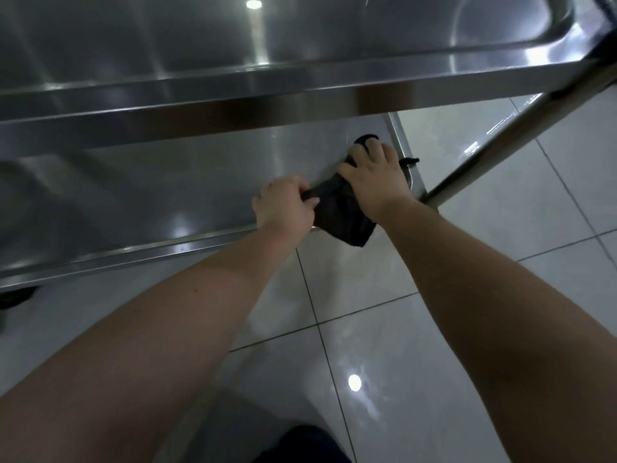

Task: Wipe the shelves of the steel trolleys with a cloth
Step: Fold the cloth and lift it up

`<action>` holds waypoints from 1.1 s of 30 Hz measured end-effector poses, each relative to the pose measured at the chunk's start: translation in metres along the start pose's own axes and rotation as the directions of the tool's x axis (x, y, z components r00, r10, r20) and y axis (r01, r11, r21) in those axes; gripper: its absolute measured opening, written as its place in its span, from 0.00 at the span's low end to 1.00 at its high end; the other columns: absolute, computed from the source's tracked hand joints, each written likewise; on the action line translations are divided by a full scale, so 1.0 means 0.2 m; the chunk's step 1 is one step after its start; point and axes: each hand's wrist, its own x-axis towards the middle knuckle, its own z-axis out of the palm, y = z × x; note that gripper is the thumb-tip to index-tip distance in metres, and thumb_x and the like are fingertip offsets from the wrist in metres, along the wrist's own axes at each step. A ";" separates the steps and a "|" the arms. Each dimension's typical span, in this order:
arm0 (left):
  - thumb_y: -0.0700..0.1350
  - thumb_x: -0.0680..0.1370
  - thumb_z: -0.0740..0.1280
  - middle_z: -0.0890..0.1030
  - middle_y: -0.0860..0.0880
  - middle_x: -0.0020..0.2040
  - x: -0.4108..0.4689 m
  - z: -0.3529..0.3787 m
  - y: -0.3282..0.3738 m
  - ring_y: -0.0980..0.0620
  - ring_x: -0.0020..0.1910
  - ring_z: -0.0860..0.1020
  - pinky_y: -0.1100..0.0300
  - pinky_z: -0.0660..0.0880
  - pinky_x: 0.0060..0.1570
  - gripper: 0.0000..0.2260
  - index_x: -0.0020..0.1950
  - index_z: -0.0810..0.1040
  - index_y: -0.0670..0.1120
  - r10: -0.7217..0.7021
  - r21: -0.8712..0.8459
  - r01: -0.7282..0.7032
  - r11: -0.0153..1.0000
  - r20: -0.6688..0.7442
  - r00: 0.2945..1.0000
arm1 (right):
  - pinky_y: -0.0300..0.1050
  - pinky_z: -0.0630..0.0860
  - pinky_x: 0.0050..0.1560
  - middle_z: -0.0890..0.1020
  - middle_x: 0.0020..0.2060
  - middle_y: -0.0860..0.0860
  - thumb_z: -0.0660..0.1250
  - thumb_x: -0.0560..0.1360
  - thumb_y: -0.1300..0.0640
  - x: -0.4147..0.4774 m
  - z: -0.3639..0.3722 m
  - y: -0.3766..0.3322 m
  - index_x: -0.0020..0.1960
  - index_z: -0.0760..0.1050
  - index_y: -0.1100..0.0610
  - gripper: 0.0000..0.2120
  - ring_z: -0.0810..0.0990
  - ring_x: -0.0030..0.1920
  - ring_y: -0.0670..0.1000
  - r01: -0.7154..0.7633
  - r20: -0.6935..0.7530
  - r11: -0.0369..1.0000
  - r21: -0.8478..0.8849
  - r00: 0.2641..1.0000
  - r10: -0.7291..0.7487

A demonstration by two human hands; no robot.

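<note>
Both bare forearms reach forward and down, under the upper shelf (233, 45), to the near right corner of the trolley's lower shelf (167, 182). The left hand (285, 203) is curled into a fist, its fingers closed round a bunched left edge of the cloth (340, 217). The right hand (375, 177) lies flat, palm down, with fingers spread and fairly straight, pressing on the cloth's far part beside the shelf's right rim. The cloth runs between the two hands and under the right palm. Its near end hangs over the shelf's near rim above the tiled floor (500, 228). It is black, crumpled and folded, and a thin strip of it sticks out to the right past the fingertips, near the upright post (494, 142).
</note>
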 end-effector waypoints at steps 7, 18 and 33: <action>0.49 0.72 0.70 0.78 0.54 0.42 -0.24 -0.41 -0.41 0.45 0.48 0.76 0.51 0.62 0.55 0.04 0.46 0.79 0.53 0.332 0.137 -0.320 0.937 -0.073 0.940 | 0.58 0.73 0.58 0.81 0.48 0.61 0.67 0.69 0.69 -0.25 -0.18 -0.32 0.52 0.79 0.63 0.12 0.79 0.48 0.64 0.125 -0.249 0.916 0.381 0.968 -0.029; 0.51 0.68 0.65 0.80 0.51 0.37 -0.62 -1.31 -0.65 0.43 0.46 0.76 0.52 0.60 0.58 0.08 0.42 0.81 0.50 0.277 0.179 -0.237 0.955 -0.249 0.928 | 0.58 0.79 0.42 0.81 0.46 0.64 0.65 0.62 0.80 -0.37 -1.10 -0.83 0.50 0.81 0.67 0.20 0.80 0.43 0.66 0.299 -0.311 0.621 0.725 0.946 -0.091; 0.51 0.69 0.69 0.81 0.56 0.42 -1.53 -3.44 0.08 0.47 0.51 0.75 0.48 0.69 0.53 0.09 0.47 0.83 0.52 -0.015 0.030 0.036 0.999 -0.529 0.849 | 0.51 0.76 0.54 0.83 0.51 0.58 0.68 0.73 0.69 -0.64 -3.38 -0.68 0.58 0.80 0.63 0.14 0.81 0.51 0.61 0.476 -0.492 0.470 0.743 0.865 -0.098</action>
